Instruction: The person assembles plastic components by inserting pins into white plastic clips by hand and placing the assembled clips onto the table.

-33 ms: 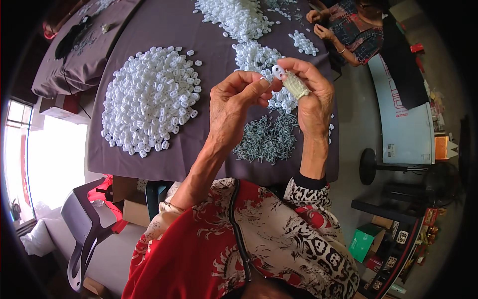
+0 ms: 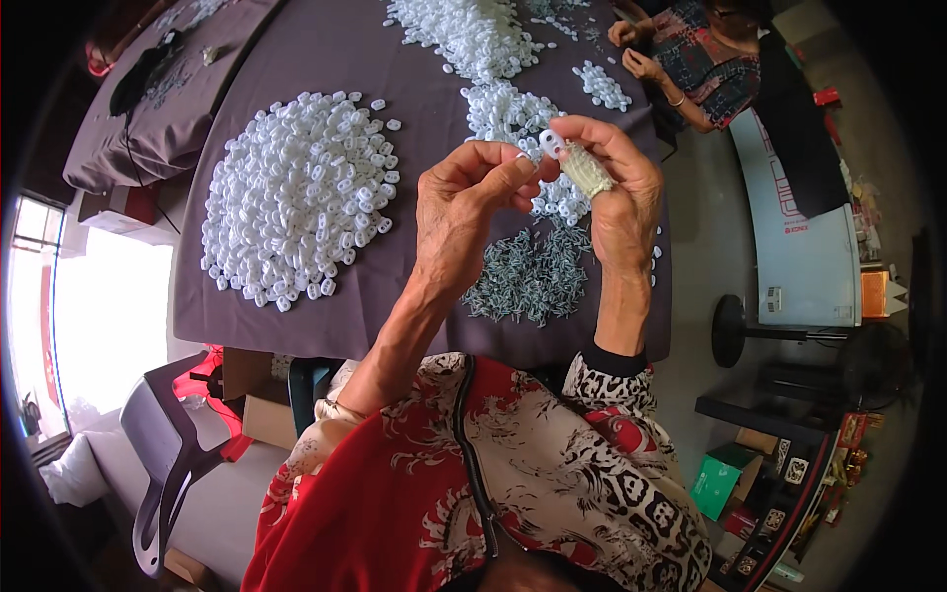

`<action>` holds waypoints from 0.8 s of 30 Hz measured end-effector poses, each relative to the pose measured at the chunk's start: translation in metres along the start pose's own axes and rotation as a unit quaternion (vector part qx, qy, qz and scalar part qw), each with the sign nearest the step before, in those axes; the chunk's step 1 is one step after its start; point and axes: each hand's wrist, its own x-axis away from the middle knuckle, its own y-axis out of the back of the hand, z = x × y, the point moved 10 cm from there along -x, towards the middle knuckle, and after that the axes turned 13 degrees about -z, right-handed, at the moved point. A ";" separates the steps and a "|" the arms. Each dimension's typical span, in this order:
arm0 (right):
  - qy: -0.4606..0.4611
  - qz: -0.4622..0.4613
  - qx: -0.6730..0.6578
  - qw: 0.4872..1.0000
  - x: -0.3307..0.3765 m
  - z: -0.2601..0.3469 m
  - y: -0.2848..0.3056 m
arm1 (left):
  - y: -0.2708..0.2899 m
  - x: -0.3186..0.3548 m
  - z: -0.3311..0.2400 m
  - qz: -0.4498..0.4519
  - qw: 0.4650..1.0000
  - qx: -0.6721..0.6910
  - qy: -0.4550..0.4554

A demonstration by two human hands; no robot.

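1. White plastic, oval and apparently two-holed: a single piece (image 2: 550, 143) held up at the right hand's fingertips, above the dark tablecloth (image 2: 326, 59).
2. Right hand (image 2: 631, 183): forefinger curled over, closed on the piece against a pale wrapped covering (image 2: 588, 174), which seems to sheathe the thumb.
3. Left hand (image 2: 464, 187): thumb and forefinger pinched together just beside the piece. A white fleck shows at the tips — whether nail or small part cannot be told.
4. Supply: a large heap of white two-holed pieces (image 2: 296, 197) lies to the left; grey-green screw-like pins (image 2: 533, 276) lie nearer the body, below the hands.
5. Step in hand, as judged: close fingertip work on one piece — probably fitting or aligning a small part. Next move appears to call for a steady right grip and fine left-hand placement at the hole.
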 end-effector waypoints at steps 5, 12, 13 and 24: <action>0.010 0.008 0.025 1.000 0.000 0.002 -0.001 | 0.000 0.000 0.001 -0.005 1.000 -0.012 0.000; 0.015 0.017 0.045 0.999 -0.001 0.003 -0.003 | 0.002 -0.001 -0.002 -0.008 1.000 -0.021 -0.007; 0.014 0.017 0.046 0.999 -0.001 0.004 -0.003 | 0.002 -0.002 -0.001 -0.001 0.999 -0.031 -0.011; 0.006 0.023 0.048 0.999 0.000 -0.001 -0.002 | 0.002 -0.001 -0.001 -0.006 0.999 -0.043 -0.015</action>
